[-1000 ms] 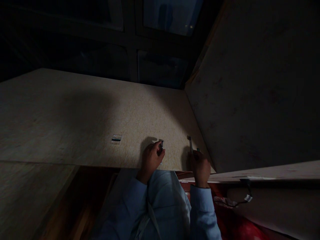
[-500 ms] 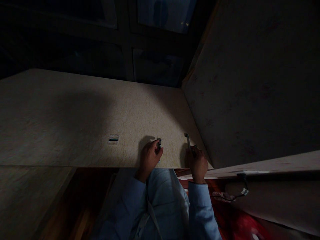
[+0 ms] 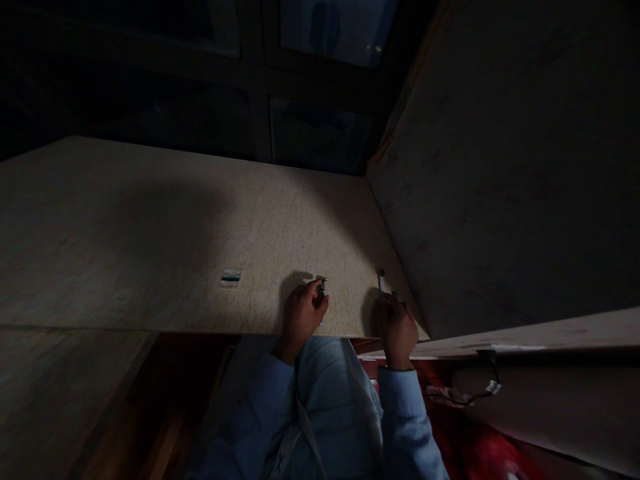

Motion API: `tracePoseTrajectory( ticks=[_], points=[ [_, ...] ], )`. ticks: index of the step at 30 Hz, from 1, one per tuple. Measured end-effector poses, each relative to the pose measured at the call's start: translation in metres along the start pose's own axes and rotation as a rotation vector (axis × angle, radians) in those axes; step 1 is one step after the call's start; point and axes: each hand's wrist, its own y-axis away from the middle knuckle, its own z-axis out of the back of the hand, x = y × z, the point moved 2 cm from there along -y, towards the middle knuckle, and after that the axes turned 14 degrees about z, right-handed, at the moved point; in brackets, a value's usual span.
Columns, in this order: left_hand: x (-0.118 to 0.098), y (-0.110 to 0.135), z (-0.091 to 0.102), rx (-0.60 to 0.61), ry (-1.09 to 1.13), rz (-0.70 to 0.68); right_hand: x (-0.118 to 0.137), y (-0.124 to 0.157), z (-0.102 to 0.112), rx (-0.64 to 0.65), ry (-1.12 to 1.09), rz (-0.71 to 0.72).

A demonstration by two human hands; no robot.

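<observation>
A dimly lit beige speckled board (image 3: 200, 227) lies flat before me. My left hand (image 3: 301, 319) rests near its front edge, fingers closed round a small metal piece (image 3: 321, 287) that pokes out above the thumb. My right hand (image 3: 399, 328) sits a little to the right, closed on a thin metal tool (image 3: 381, 283) that sticks up from the fist, with a bit of green at its base. Both wrists come out of light blue sleeves. What the metal piece is cannot be made out in the dark.
A small dark slot or fitting (image 3: 231, 275) sits in the board left of my hands. A large upright panel (image 3: 500, 173) stands at the right. Another panel (image 3: 550, 333) with a dangling cable (image 3: 487, 390) lies lower right. Dark cabinets are behind; red floor shows below.
Both hands stay closed in nearly the same place. The tool in my right hand has tilted more upright and looks shorter. The view has shifted slightly.
</observation>
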Motion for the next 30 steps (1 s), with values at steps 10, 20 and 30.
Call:
tracePoseTrajectory(
  ticks=[10, 20, 30],
  points=[
    [0.000, 0.000, 0.000, -0.012, -0.012, -0.020, -0.009, 0.003, -0.003, 0.061, 0.178, 0.391],
    [-0.002, 0.001, 0.002, -0.017, -0.017, -0.009, -0.006, 0.007, -0.008, -0.066, 0.041, 0.140],
    [0.000, -0.001, 0.001, -0.016, 0.007, -0.019, -0.013, 0.008, -0.007, -0.044, 0.014, 0.255]
  ],
)
